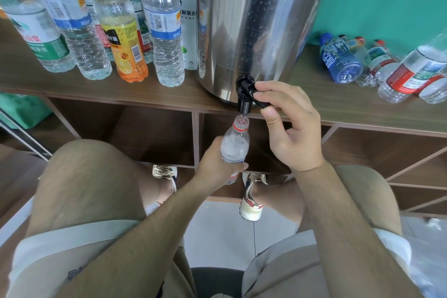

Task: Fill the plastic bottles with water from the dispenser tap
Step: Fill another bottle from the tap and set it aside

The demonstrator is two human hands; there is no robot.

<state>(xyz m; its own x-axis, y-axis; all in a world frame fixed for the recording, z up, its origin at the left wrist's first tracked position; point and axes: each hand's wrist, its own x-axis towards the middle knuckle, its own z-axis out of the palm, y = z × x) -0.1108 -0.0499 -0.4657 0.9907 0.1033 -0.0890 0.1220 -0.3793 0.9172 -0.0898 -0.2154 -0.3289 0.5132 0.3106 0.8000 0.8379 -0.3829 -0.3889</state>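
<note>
1. A wooden shelf unit carries the steel dispenser on its top.
2. The dispenser stands upright, beaded with droplets.
3. Left of the dispenser, capped bottles stand clustered.
4. Right of it, more bottles lie on their sides.
5. The right hand, before the dispenser's base, pinches the lever of the black tap.
6. The left hand, below the dispenser, wraps round the uncapped bottle.
7. That bottle stands upright, with water inside.
8. The tap's spout hangs just above the bottle's mouth.
</note>
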